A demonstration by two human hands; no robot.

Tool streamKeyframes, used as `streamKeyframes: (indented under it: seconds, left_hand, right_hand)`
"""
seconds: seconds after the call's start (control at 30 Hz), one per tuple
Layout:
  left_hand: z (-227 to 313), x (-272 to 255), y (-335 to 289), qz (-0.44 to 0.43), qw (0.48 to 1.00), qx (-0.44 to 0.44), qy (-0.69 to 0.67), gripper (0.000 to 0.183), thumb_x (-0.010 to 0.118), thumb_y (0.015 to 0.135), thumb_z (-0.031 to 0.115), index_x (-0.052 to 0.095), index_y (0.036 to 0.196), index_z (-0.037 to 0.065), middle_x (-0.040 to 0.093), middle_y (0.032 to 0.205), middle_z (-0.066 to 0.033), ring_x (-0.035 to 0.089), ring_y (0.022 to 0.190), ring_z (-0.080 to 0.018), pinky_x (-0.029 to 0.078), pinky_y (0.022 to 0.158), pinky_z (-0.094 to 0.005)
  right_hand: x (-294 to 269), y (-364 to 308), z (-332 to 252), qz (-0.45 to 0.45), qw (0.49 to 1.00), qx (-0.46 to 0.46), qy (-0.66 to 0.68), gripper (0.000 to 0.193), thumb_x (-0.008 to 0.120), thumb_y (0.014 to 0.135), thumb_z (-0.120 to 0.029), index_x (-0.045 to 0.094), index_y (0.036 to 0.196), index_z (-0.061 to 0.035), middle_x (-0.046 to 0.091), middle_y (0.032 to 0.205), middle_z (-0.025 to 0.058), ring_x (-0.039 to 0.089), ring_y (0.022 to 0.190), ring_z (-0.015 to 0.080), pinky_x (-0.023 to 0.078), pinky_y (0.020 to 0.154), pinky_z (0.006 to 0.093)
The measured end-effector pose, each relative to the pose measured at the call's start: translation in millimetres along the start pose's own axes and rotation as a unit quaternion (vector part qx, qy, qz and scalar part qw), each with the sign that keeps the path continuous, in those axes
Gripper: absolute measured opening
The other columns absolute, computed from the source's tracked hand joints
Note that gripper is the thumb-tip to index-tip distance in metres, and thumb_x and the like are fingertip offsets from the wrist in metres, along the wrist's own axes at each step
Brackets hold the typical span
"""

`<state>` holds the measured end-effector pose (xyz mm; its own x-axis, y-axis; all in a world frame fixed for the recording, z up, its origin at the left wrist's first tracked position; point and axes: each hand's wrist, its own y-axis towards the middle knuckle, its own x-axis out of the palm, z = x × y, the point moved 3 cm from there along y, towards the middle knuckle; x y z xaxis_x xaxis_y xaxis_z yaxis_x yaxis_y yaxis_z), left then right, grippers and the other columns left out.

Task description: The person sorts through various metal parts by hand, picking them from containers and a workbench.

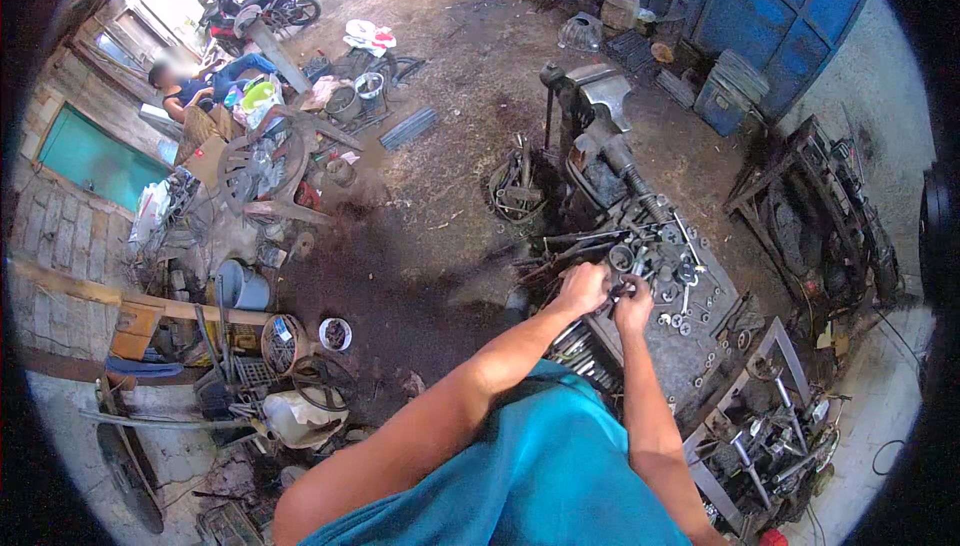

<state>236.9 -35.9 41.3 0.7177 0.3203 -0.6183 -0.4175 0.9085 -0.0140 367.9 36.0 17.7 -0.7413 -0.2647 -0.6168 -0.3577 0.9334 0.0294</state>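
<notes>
My left hand (584, 289) and my right hand (633, 309) are close together over the near left edge of a metal workbench (690, 354). The fingers of both are closed around a small dark part (615, 292); its exact kind is hidden by them. Just beyond my hands stands a round metal cup (621, 258). Loose nuts and round metal pieces (681, 326) are scattered on the bench to the right, with wrenches (688, 291) among them. Below my left wrist lies a row of long metal tools (580, 351).
A large bench vise (600, 161) is at the bench's far end. A rusty metal frame (815, 211) stands to the right. Tools fill a rack (765, 446) at lower right. On the left are a plastic chair (265, 161), a bucket (243, 286) and a seated person (195, 96).
</notes>
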Motion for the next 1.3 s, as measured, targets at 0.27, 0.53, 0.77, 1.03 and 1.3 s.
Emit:
streamKeyframes:
  seconds: [0.27,0.53,0.77,1.03,1.3]
  left_hand:
    - [16.5,-21.2,-26.1,0.069,0.997,-0.039,-0.025,0.024,0.057,0.085,0.011,0.062,0.108,0.005,0.066,0.097,-0.0253,0.064,0.091,-0.0435,0.052,0.079,-0.0504]
    - [-25.3,-56.2,-20.1,0.074,0.992,-0.083,-0.06,0.03,0.054,0.085,0.008,0.06,0.114,0.004,0.067,0.1,-0.0252,0.064,0.096,-0.0423,0.051,0.083,-0.0502]
    - [-121.6,-170.0,2.4,0.166,0.977,-0.094,-0.091,0.029,0.058,0.087,0.007,0.058,0.116,0.0,0.067,0.104,-0.0256,0.065,0.097,-0.042,0.052,0.083,-0.0486]
    - [-237.5,-337.7,10.0,0.185,0.955,-0.218,-0.078,0.03,0.058,0.089,0.018,0.058,0.116,0.004,0.066,0.095,-0.029,0.063,0.094,-0.0463,0.049,0.082,-0.0522]
    - [-324.3,-418.5,43.0,0.292,0.926,-0.222,-0.093,0.031,0.06,0.089,0.02,0.059,0.114,0.001,0.066,0.097,-0.0287,0.063,0.095,-0.0463,0.05,0.08,-0.0513]
  right_hand:
    - [-8.0,-11.6,-27.1,-0.027,0.999,0.016,0.032,0.029,0.064,0.08,-0.007,0.068,0.108,-0.0036,0.07,0.1,0.0179,0.067,0.092,0.0292,0.051,0.084,0.0386]
    - [41.9,-9.3,-80.1,-0.06,0.979,0.098,0.17,0.023,0.06,0.084,-0.001,0.064,0.106,0.0,0.068,0.097,0.0153,0.064,0.091,0.0241,0.049,0.084,0.0356]
    - [174.7,13.5,-163.8,-0.1,0.979,0.035,0.173,0.022,0.06,0.084,-0.003,0.063,0.106,-0.0009,0.069,0.097,0.0142,0.065,0.089,0.0221,0.049,0.084,0.0342]
    - [324.3,35.2,-278.7,-0.174,0.969,0.021,0.173,0.026,0.059,0.088,-0.009,0.063,0.113,-0.0013,0.069,0.098,0.012,0.066,0.09,0.019,0.051,0.077,0.0325]
    - [421.5,77.8,-371.3,-0.283,0.927,0.029,0.243,0.027,0.056,0.093,-0.009,0.059,0.118,-0.0004,0.067,0.101,0.0095,0.066,0.077,0.0155,0.051,0.064,0.0307]
